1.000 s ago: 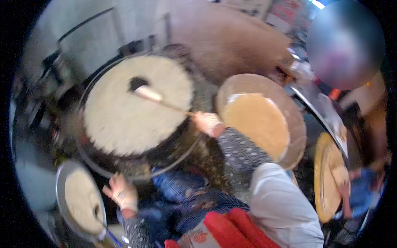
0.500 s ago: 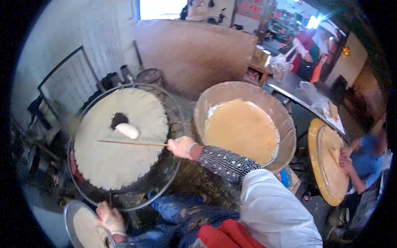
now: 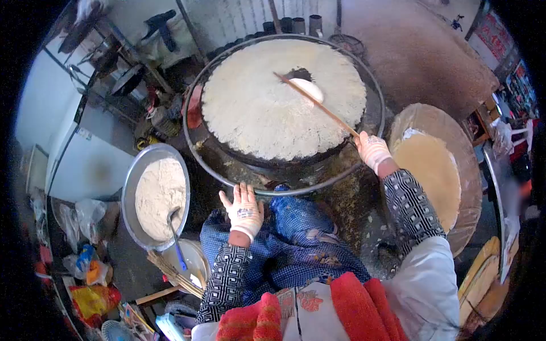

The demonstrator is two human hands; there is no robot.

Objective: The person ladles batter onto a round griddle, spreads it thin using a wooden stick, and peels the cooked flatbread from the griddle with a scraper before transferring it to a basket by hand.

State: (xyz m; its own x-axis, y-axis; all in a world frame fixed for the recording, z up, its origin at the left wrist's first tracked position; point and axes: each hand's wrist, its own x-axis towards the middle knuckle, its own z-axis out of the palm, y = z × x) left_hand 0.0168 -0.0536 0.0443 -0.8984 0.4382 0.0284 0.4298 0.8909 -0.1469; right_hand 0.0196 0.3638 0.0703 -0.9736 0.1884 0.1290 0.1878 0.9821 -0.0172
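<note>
A large round griddle carries a thin, ragged-edged sheet of pale batter (image 3: 256, 113). On it lie a white lump of dough (image 3: 306, 86) and, just behind, a dark bare patch (image 3: 298, 73). My gloved right hand (image 3: 372, 152) is closed round one end of a long wooden stick (image 3: 327, 112), which crosses over the dough lump. My gloved left hand (image 3: 244, 211) has its fingers spread, near the front of the metal ring (image 3: 219, 175) round the griddle; whether it touches is unclear. To its left stands a metal basin (image 3: 128, 199) of pale dough or batter with a blue-handled spoon (image 3: 179, 253).
On the right, a large lined basket (image 3: 471, 187) holds a stack of round tan sheets (image 3: 426, 170). Farther right are a table edge (image 3: 495, 193) and a yellow round board (image 3: 478, 267). Plastic bags (image 3: 90, 219) and a straw whisk (image 3: 173, 273) lie at left.
My view has swung left and down, bringing the griddle to the centre. My left hand has moved from the basin's rim to the ring's front. The stick in my right hand now slants across the dough lump.
</note>
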